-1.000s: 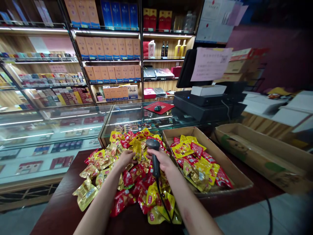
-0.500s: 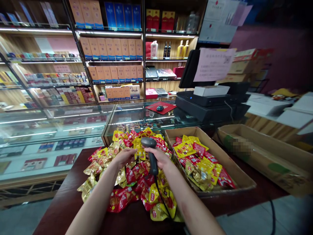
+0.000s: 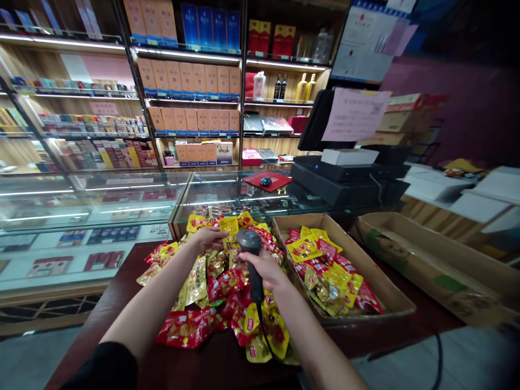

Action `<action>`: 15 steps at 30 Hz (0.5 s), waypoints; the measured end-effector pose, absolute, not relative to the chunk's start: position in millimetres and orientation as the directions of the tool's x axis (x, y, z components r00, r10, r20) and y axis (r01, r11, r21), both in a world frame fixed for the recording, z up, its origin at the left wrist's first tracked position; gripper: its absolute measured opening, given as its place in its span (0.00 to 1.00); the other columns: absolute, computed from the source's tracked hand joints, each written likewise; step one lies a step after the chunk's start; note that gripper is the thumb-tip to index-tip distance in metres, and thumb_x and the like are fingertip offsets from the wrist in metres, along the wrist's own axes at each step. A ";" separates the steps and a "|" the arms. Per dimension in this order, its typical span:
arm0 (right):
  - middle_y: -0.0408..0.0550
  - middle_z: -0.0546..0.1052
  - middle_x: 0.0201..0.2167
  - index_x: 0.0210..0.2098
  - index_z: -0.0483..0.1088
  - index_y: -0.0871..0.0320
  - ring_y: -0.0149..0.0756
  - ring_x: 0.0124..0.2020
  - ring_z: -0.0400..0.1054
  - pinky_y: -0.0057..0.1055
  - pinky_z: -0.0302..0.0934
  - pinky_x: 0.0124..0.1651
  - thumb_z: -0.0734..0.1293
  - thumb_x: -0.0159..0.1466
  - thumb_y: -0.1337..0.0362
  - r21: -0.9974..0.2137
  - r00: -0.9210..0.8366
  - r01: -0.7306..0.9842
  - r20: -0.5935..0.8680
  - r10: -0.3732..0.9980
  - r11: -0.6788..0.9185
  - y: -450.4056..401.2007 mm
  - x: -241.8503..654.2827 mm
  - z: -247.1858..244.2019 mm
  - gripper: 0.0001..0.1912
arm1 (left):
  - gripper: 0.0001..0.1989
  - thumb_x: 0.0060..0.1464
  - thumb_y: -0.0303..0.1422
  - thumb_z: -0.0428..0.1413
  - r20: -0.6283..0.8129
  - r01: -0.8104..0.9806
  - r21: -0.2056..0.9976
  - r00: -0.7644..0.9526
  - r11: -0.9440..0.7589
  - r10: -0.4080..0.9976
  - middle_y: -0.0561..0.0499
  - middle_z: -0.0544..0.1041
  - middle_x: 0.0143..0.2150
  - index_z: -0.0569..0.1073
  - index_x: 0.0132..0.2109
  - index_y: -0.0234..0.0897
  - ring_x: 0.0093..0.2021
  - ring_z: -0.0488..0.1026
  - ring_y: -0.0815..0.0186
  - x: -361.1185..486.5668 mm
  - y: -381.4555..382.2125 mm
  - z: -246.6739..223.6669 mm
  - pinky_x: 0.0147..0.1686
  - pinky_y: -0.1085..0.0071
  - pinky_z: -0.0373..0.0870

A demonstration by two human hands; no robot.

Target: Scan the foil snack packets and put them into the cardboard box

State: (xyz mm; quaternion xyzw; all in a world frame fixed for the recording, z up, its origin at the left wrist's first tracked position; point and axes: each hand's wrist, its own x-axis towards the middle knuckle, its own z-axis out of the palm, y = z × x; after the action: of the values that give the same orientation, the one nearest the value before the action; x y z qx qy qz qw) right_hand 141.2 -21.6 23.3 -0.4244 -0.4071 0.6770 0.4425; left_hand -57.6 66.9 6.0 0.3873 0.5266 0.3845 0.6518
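The right hand grips a black corded handheld scanner; the left hand touches a shiny yellow plastic packet at the far side of the red-and-gold packet pile.

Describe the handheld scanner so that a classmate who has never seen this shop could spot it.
Start at the dark red table and find the heap of shiny packets beside a cardboard box. The right hand holds the scanner over it. The scanner alone is black, with a rounded head and a trailing cable, amid red, yellow and gold.
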 end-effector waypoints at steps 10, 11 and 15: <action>0.39 0.70 0.20 0.29 0.65 0.56 0.34 0.22 0.70 0.30 0.63 0.23 0.71 0.48 0.62 -0.888 -0.271 -0.197 -0.358 0.893 -0.416 -47.5 119.1 8.4 0.12 | 0.24 0.26 0.34 0.71 -0.408 -0.064 0.906 0.123 0.418 0.904 0.60 0.64 0.18 0.62 0.24 0.34 0.18 0.64 0.76 -39.5 71.8 -1.3 0.24 0.74 0.71; 0.38 0.69 0.19 0.29 0.65 0.56 0.34 0.21 0.69 0.29 0.62 0.22 0.70 0.49 0.62 -0.895 -0.257 -0.179 -0.359 0.897 -0.409 -48.3 119.1 9.1 0.11 | 0.24 0.26 0.34 0.71 -0.409 -0.059 0.907 0.118 0.418 0.905 0.60 0.64 0.18 0.63 0.25 0.34 0.18 0.64 0.76 -39.5 71.9 -1.5 0.24 0.73 0.71; 0.37 0.68 0.18 0.29 0.65 0.56 0.31 0.19 0.66 0.27 0.59 0.21 0.70 0.50 0.61 -0.920 -0.215 -0.139 -0.332 0.918 -0.365 -47.6 121.1 9.1 0.11 | 0.21 0.29 0.36 0.70 -0.352 -0.006 0.935 0.072 0.353 0.933 0.58 0.66 0.19 0.68 0.27 0.33 0.20 0.67 0.73 -41.5 73.8 -3.0 0.26 0.71 0.71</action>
State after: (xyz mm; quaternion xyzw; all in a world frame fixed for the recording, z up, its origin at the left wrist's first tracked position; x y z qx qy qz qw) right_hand 121.1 -47.6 9.1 -0.4857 -0.4010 0.6683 0.3957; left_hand -41.5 73.8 -3.0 0.4147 0.5591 0.3890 0.6034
